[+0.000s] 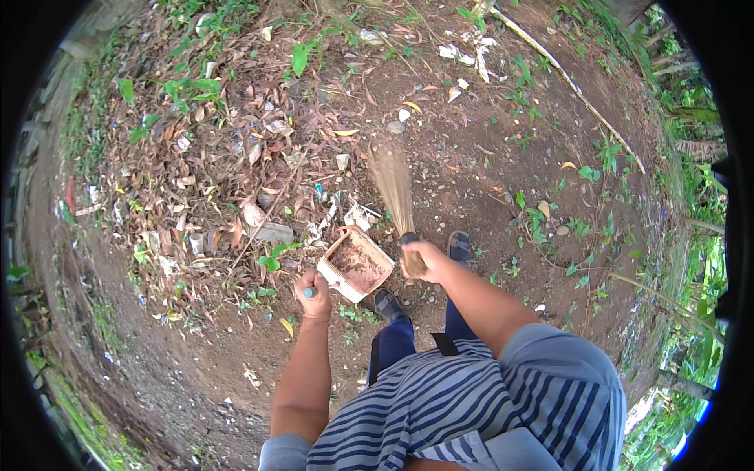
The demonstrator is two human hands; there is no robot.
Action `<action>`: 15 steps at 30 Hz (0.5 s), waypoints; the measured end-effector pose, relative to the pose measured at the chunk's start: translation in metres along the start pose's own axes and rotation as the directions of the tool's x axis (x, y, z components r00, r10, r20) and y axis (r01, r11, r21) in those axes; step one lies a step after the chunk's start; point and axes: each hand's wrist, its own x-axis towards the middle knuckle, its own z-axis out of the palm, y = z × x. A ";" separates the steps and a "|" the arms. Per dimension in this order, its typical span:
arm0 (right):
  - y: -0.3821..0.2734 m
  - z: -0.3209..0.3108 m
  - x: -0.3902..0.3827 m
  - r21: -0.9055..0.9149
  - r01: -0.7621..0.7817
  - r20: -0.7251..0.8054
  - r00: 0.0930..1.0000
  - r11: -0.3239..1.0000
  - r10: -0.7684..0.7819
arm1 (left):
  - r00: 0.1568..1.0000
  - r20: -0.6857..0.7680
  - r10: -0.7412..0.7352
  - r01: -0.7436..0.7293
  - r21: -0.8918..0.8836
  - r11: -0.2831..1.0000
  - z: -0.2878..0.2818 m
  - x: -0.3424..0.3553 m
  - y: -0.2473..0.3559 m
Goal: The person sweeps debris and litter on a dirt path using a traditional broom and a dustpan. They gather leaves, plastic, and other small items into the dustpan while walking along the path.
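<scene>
My left hand [312,297] is closed round a light blue-green handle [309,291], held beside a pale peach, ribbed plastic dustpan-like container [343,284] with dirt inside. Whether the handle is joined to the container is hard to tell. My right hand [424,261] grips a straw-coloured stick broom [388,182] at its dark-bound lower end, its bristles fanning forward over the soil just right of the container. My two sandalled feet [388,304] stand on the ground behind and right of the container.
Dry leaves [212,180] and scraps of litter cover the ground at the left and front. Bare brown soil [503,173] with small plants and stones lies to the right, along with a long pale branch [569,82]. Green vegetation [699,243] borders the far right.
</scene>
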 end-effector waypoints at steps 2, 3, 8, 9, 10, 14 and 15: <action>-0.027 0.027 0.039 0.020 -0.040 0.018 0.999 0.999 0.040 | 1.000 -0.004 -0.013 0.013 -0.037 0.999 0.003 0.009 -0.003; -0.037 0.039 0.053 -0.084 -0.068 0.010 0.998 0.994 0.069 | 1.000 -0.007 -0.018 0.018 -0.043 0.999 0.003 0.011 -0.003; -0.087 0.037 0.060 -0.425 -0.014 0.214 0.970 0.905 0.115 | 0.987 -0.129 -0.097 0.065 -0.237 0.969 0.018 0.016 0.023; -0.099 0.019 0.051 -0.447 0.020 0.234 0.968 0.894 0.095 | 0.983 -0.141 -0.120 0.085 -0.235 0.968 0.023 0.020 0.034; -0.109 -0.005 0.038 -0.442 0.035 0.209 0.976 0.896 0.065 | 0.982 -0.139 -0.128 0.091 -0.248 0.965 0.030 0.024 0.047; -0.131 -0.125 -0.030 -0.939 0.205 0.096 0.928 0.277 -0.360 | 0.979 -0.133 -0.155 0.105 -0.325 0.940 0.073 0.035 0.097; -0.139 -0.157 -0.051 -0.753 0.171 0.018 0.971 0.635 -0.240 | 0.981 -0.125 -0.150 0.095 -0.363 0.927 0.085 0.038 0.108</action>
